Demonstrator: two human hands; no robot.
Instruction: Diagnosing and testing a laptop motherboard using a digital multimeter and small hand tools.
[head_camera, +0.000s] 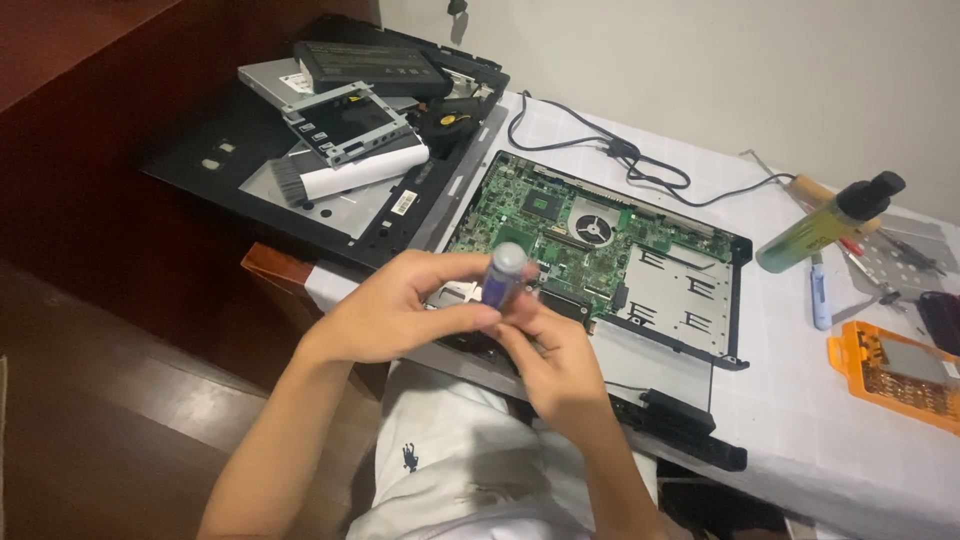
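Both hands meet over the near edge of an opened laptop chassis with an exposed green circuit board (560, 225), which lies on a table covered with a white cloth (800, 420). The left hand (395, 310) is curled around a small purple cylindrical tool with a grey rounded cap (505, 275), thumb and fingers wrapped about its body. The tool stands roughly upright, just above the chassis's front left part. The right hand (555, 355) is closed beneath it, fingertips pinching the tool's lower end; what lies between those fingertips is hidden.

The board carries a round grey fan (594, 229) near its middle, and a bare silver metal plate (680, 290) fills the chassis's right part. A black cable (600, 150) loops across the cloth behind the chassis.

To the left, a black laptop bottom cover (250, 170) rests partly off the table. On it lie a metal drive caddy (345, 122), a flat black rectangular battery (370, 65) and a brush with a white handle and dark bristles (345, 175).

To the right, well apart from the hands, a green translucent bottle with a black cap (825, 225) lies tilted, a white and blue pen-shaped tool (820, 295) lies just below it, and an orange plastic screwdriver-bit case (895, 370) sits near the table's right end.
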